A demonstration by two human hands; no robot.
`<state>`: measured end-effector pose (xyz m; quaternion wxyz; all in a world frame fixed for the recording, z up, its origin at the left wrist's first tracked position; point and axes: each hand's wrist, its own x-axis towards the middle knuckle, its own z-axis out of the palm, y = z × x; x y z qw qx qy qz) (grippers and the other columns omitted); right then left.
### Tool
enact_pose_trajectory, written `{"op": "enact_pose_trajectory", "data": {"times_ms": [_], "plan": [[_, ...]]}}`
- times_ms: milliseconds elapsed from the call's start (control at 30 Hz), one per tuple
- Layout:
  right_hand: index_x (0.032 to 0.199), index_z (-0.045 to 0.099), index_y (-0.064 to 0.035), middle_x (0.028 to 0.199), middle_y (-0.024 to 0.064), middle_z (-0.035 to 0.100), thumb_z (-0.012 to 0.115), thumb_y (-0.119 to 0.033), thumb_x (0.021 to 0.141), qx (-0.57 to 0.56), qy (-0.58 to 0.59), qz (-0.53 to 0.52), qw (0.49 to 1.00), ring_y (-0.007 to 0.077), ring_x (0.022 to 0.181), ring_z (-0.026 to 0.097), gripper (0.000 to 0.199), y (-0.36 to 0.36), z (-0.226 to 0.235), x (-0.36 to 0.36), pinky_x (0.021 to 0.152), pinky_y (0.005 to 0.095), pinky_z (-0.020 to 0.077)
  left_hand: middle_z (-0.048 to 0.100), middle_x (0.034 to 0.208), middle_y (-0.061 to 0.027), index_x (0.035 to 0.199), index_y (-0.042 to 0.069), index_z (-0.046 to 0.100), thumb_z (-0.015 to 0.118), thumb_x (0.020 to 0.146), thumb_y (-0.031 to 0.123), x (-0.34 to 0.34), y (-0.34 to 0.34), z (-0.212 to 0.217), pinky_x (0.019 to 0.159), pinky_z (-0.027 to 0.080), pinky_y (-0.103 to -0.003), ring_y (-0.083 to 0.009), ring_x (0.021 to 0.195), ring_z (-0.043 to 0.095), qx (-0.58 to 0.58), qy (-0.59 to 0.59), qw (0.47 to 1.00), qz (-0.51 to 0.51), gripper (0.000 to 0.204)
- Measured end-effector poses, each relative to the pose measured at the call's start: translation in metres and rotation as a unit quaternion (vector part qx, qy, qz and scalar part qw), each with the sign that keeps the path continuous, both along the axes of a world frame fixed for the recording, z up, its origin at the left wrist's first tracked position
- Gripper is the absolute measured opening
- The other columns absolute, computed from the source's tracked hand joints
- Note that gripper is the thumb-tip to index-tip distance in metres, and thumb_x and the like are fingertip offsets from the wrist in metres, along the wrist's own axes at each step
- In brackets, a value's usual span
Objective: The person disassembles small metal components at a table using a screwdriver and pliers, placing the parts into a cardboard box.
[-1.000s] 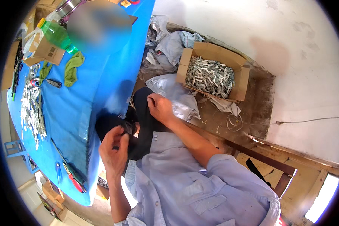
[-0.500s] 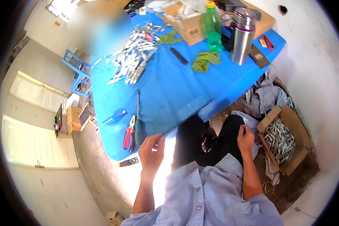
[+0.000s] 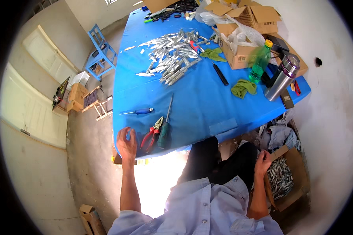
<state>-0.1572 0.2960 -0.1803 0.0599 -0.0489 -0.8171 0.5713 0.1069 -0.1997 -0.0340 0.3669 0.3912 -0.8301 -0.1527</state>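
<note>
My left hand (image 3: pixel 126 144) is at the near left edge of the blue-covered table (image 3: pixel 200 102), its thumb apart from the loosely bent fingers and nothing visible in it. Just right of it lie red-handled pliers (image 3: pixel 156 128) and a screwdriver with a dark green handle (image 3: pixel 164 135). A blue-handled screwdriver (image 3: pixel 144 111) rests farther in. My right hand (image 3: pixel 262 163) is closed beside my right knee, near a cardboard box of metal pieces (image 3: pixel 280 178). Whatever its fingers may hold is too small to make out. A heap of silvery metal pieces (image 3: pixel 172 58) covers the table's middle.
Along the right stand a green bottle (image 3: pixel 259 64), a steel flask (image 3: pixel 281 78) and open cartons (image 3: pixel 239 55). Green cloths (image 3: pixel 244 88) and a black pen-like tool (image 3: pixel 220 74) lie nearby. A blue chair (image 3: pixel 100 58) stands beyond the table's left side.
The view has swung, so the table sits differently in the picture. My left hand has moved from the near edge by the pliers to their left. My right hand stays closed near my knee.
</note>
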Motion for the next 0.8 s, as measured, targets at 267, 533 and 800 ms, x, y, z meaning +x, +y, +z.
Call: {"op": "enact_pose_trajectory", "data": {"times_ms": [267,533,800], "plan": [[0.108,0.07,0.0038,0.09,0.0072,0.068,0.065,-0.007,0.099,0.029,0.199,0.213,0.956,0.012,0.079,0.061,0.015,-0.125,0.142,-0.057,0.069,0.0273,0.0501,0.069,0.119,-0.0159,0.11,0.002,0.072,0.072,0.094,0.018,-0.007,-0.012,-0.015,0.098,0.05,-0.044,-0.0347,0.112,0.062,-0.029,-0.08,0.996,0.036,0.023],[0.107,0.072,-0.0027,0.108,0.0126,0.07,0.07,-0.004,0.092,0.155,0.339,0.417,0.829,0.0274,0.095,0.068,0.016,-0.311,0.189,-0.09,0.081,0.0375,0.0543,0.068,0.12,-0.0149,0.108,0.002,0.074,0.074,0.093,0.016,-0.005,-0.017,-0.012,0.099,0.052,-0.042,-0.0329,0.114,0.064,0.017,-0.066,0.996,0.05,0.021],[0.113,0.07,-0.007,0.12,0.0125,0.069,0.071,-0.008,0.089,0.208,0.391,0.458,0.771,0.0337,0.116,0.063,0.024,-0.415,0.173,-0.134,0.095,0.0437,0.0521,0.066,0.124,-0.0152,0.107,0.002,0.074,0.073,0.094,0.015,-0.003,-0.021,-0.017,0.098,0.053,-0.041,-0.0311,0.115,0.063,0.068,-0.018,0.996,0.047,0.019]]}}
